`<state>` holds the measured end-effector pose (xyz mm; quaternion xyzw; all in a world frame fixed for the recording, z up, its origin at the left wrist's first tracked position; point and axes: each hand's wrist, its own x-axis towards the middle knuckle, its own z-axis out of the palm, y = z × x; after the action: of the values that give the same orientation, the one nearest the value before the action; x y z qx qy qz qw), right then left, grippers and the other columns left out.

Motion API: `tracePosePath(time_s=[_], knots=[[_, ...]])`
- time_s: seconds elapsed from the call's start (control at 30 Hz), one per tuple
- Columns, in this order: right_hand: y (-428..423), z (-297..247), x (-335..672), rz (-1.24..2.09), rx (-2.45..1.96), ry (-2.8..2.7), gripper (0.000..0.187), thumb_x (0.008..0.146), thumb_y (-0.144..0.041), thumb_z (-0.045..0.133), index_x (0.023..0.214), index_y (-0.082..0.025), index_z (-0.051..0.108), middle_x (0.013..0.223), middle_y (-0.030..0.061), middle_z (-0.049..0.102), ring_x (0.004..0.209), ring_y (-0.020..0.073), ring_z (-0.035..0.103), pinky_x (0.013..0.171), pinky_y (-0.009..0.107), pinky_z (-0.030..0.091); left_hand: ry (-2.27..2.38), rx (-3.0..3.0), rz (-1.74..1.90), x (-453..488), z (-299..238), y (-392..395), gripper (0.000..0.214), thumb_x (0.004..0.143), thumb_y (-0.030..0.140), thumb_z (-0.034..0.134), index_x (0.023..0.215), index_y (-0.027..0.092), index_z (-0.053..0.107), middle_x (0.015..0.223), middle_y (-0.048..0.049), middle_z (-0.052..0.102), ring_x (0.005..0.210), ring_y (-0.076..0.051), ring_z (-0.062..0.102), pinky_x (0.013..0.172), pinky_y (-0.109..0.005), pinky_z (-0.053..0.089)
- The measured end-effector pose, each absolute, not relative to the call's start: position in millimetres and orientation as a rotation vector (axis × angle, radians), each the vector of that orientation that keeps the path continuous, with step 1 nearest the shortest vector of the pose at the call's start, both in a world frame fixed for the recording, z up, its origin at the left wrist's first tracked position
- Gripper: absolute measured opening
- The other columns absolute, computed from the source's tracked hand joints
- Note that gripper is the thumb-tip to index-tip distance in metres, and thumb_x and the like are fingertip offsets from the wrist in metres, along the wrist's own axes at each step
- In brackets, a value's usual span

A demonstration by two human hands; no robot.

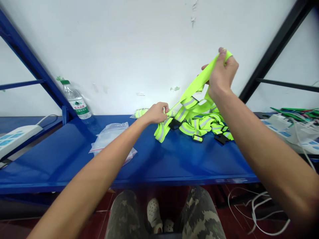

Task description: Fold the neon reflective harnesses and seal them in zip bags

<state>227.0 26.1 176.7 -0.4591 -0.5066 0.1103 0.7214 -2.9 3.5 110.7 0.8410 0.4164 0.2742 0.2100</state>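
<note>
My right hand is raised above the shelf, closed on a neon yellow-green reflective strap that slopes down to the left. Lower and further left, my left hand pinches another part of the same webbing, close to a black buckle. Beneath and between the hands lies a heap of reflective straps with silver-grey stripes and black plastic buckles. How the held strap joins the heap is hidden among the folds.
Clear zip bags lie beside my left forearm on the blue shelf. A water bottle leans at the back left. Power strips flank the shelf, and white cables hang below at right.
</note>
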Motion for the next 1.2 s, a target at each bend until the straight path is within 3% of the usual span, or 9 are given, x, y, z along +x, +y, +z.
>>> tracePosePath(time_s=[0.2, 0.27, 0.37, 0.53, 0.67, 0.83, 1.03, 1.1, 1.2], knots=[[9, 186, 216, 0.380, -1.020, -1.196, 0.061, 0.102, -0.054, 0.017, 0.156, -0.028, 0.005, 0.110, 0.0105, 0.067, 0.076, 0.0186, 0.067, 0.065, 0.030, 0.052, 1.382, 2.556, 0.669, -4, 95, 3, 0.023, 0.058, 0.007, 0.061, 0.057, 0.021, 0.043, 0.054, -0.0005, 0.043, 0.064, -0.023, 0.053, 0.062, -0.031, 0.032], [0, 185, 201, 0.461, -0.987, -1.275, 0.057, 0.103, -0.045, 0.016, 0.156, -0.030, 0.000, 0.111, 0.0097, 0.066, 0.075, 0.0190, 0.069, 0.065, 0.031, 0.055, 1.272, 2.449, 0.641, 6, 97, -3, 0.020, 0.060, 0.015, 0.071, 0.067, 0.021, 0.054, 0.066, -0.0031, 0.056, 0.072, -0.024, 0.058, 0.064, -0.031, 0.037], [-14, 181, 176, 0.573, -0.983, -1.460, 0.060, 0.103, -0.044, 0.023, 0.157, -0.035, -0.002, 0.109, 0.0087, 0.067, 0.079, 0.0208, 0.070, 0.067, 0.035, 0.058, 0.954, 2.112, 0.796, 27, 103, -10, 0.036, 0.068, 0.037, 0.076, 0.097, 0.020, 0.063, 0.093, -0.0073, 0.068, 0.085, -0.023, 0.062, 0.069, -0.030, 0.045], [-30, 176, 164, 0.560, -1.058, -1.724, 0.073, 0.088, -0.052, 0.060, 0.152, -0.033, 0.031, 0.119, 0.0072, 0.066, 0.111, 0.0275, 0.062, 0.084, 0.039, 0.057, 0.884, 1.697, 1.103, 45, 113, -4, 0.029, 0.076, 0.035, 0.071, 0.097, 0.015, 0.065, 0.092, -0.0093, 0.070, 0.079, -0.021, 0.063, 0.069, -0.031, 0.049], [-29, 169, 184, 0.611, -1.053, -2.024, 0.072, 0.069, -0.036, 0.081, 0.136, -0.022, 0.056, 0.126, 0.0120, 0.063, 0.111, 0.0316, 0.060, 0.086, 0.043, 0.055, 0.792, 1.485, 1.159, 31, 118, 7, 0.028, 0.073, 0.027, 0.072, 0.099, 0.015, 0.067, 0.083, -0.0063, 0.071, 0.069, -0.018, 0.064, 0.067, -0.031, 0.052], [-26, 159, 194, 0.513, -1.189, -2.246, 0.057, 0.063, -0.028, 0.082, 0.117, -0.020, 0.066, 0.121, 0.0122, 0.064, 0.098, 0.0282, 0.062, 0.082, 0.041, 0.053, 0.763, 1.283, 1.206, 20, 117, 11, 0.023, 0.068, 0.018, 0.073, 0.090, 0.014, 0.066, 0.078, -0.0060, 0.071, 0.063, -0.017, 0.064, 0.062, -0.031, 0.053], [-24, 160, 193, 0.466, -1.340, -2.353, 0.041, 0.072, -0.021, 0.070, 0.112, -0.021, 0.062, 0.071, 0.0013, 0.061, 0.066, 0.0189, 0.056, 0.062, 0.033, 0.045, 0.820, 1.437, 1.270, 19, 113, 13, 0.015, 0.067, 0.014, 0.069, 0.081, 0.014, 0.065, 0.074, -0.0040, 0.068, 0.061, -0.014, 0.060, 0.056, -0.025, 0.049], [-27, 160, 191, 0.260, -1.382, -2.315, 0.029, 0.073, -0.018, 0.067, 0.102, -0.019, 0.064, 0.070, 0.0026, 0.060, 0.069, 0.0209, 0.057, 0.065, 0.035, 0.045, 0.859, 1.464, 1.280, 19, 112, 12, 0.015, 0.066, 0.012, 0.068, 0.080, 0.015, 0.065, 0.073, -0.0035, 0.067, 0.059, -0.014, 0.059, 0.054, -0.025, 0.048], [-33, 160, 186, -0.191, -1.331, -2.116, 0.022, 0.078, -0.015, 0.061, 0.099, -0.019, 0.063, 0.092, 0.0091, 0.064, 0.094, 0.0294, 0.060, 0.078, 0.041, 0.047, 0.858, 1.353, 1.114, 16, 107, 14, 0.013, 0.065, 0.009, 0.062, 0.076, 0.016, 0.061, 0.064, -0.0025, 0.062, 0.048, -0.012, 0.053, 0.046, -0.025, 0.043]])
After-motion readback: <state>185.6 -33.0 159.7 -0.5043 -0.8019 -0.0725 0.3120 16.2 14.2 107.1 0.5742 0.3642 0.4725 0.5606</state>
